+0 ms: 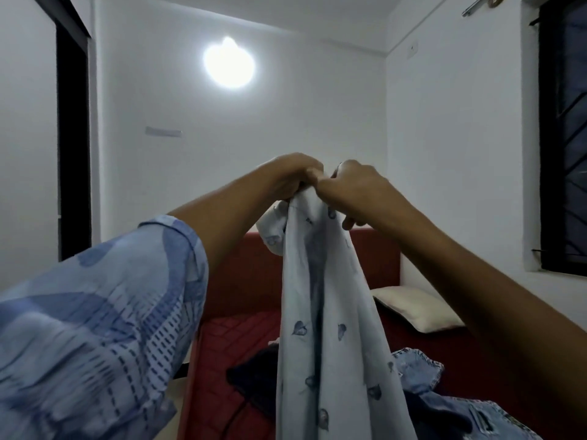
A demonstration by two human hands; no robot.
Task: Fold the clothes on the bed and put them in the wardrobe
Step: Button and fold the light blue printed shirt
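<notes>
White walls stand behind a red bed. Both hands, left hand and right hand, pinch one pale printed shirt above the bed; one pillow lies at its right edge.

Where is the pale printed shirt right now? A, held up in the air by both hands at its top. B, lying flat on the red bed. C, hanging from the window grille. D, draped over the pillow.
A: the left hand and right hand both pinch the top of the pale printed shirt, which hangs down above the red bed.
</notes>
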